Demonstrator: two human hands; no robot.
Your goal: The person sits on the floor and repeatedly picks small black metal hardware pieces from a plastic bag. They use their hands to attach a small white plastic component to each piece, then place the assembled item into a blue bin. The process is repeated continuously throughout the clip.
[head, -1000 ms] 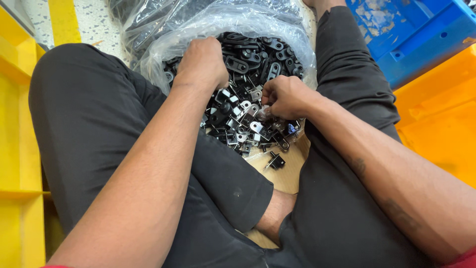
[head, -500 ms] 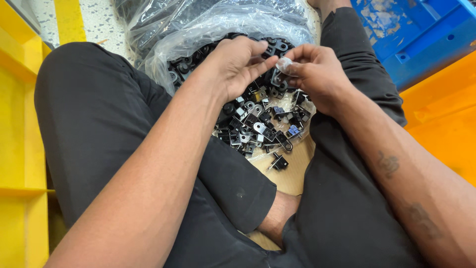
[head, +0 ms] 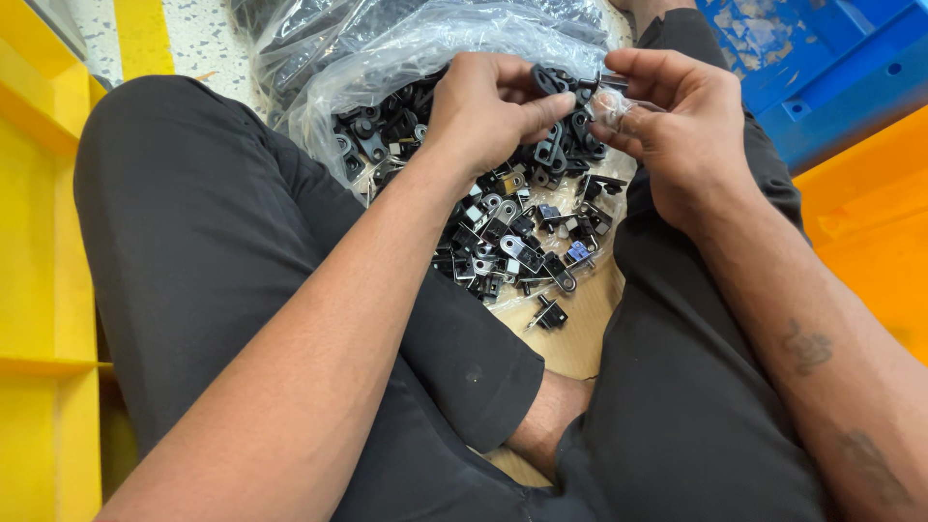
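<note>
Seemingly mid-sorting, the left hand (head: 483, 111) pinches a black bracket (head: 549, 82) above the parts pile (head: 512, 237) between the legs, the right hand (head: 677, 121) grips a small clear piece (head: 609, 104); joining them needs careful alignment.

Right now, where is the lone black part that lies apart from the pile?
In the head view, the lone black part lies on the brown cardboard between the person's legs, just below the pile of black parts.
</note>
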